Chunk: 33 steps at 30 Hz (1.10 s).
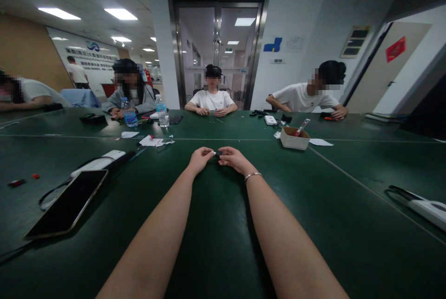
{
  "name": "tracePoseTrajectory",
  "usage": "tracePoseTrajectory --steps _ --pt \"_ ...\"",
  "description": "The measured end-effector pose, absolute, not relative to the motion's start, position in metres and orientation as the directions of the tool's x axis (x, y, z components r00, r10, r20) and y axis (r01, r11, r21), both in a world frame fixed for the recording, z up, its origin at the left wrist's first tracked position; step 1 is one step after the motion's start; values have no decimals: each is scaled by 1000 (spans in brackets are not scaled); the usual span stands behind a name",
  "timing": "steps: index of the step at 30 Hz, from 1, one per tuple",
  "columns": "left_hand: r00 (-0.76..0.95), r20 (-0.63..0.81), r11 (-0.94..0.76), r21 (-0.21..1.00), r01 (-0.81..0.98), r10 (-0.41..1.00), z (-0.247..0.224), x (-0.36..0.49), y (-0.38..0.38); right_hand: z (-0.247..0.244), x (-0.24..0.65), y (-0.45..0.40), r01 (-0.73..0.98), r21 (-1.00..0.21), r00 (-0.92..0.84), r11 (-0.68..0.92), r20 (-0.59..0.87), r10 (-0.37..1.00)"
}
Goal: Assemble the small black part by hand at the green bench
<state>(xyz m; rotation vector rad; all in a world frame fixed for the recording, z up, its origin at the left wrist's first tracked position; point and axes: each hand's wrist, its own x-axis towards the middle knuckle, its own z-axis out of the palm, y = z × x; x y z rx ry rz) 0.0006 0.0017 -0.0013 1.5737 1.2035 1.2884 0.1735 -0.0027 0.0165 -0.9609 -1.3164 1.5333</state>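
Note:
Both hands meet over the green table, pinching a small black stick with a silvery end (218, 154) that looks like a USB stick. My left hand (201, 159) is closed, thumb and fingertips at the silvery end. Closed around the black part is my right hand (237, 159), with a metal bangle (253, 176) on its wrist. The fingers cover much of the stick, so its full shape is hidden.
On the left lie a phone (68, 206), a white device with a black strap (98, 163) and small red pieces (36, 176). Water bottles (162, 111), paper scraps (151, 141) and a small box (294, 139) stand farther off. Several people sit around the table (216, 252).

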Motion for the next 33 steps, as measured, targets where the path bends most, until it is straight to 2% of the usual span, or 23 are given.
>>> tracePoseTrajectory --steps 3,6,9,13,19,26,33 --pt "8 242 -229 907 354 970 3 1 -3 15 175 -2 -71 -997 -326 -20 5 946" --pt "-26 260 -205 815 542 965 9 2 -11 15 175 -1 -27 -1000 -353 7 17 936" --pt "-10 282 -218 762 609 959 14 1 -16 15 175 -2 -23 -1000 -385 15 23 923" --pt "-2 230 -193 821 537 973 12 -1 -15 16 174 -3 -54 -999 -374 -5 16 927" --pt "56 257 -263 934 244 965 2 -1 -4 15 173 -2 -100 -994 -353 -48 -10 936" --pt "77 260 -271 912 309 962 -1 -1 -2 11 172 1 -103 -994 -348 -46 -8 937" --pt "73 266 -276 921 275 961 -2 -1 -1 12 172 0 -94 -995 -337 -34 0 941"
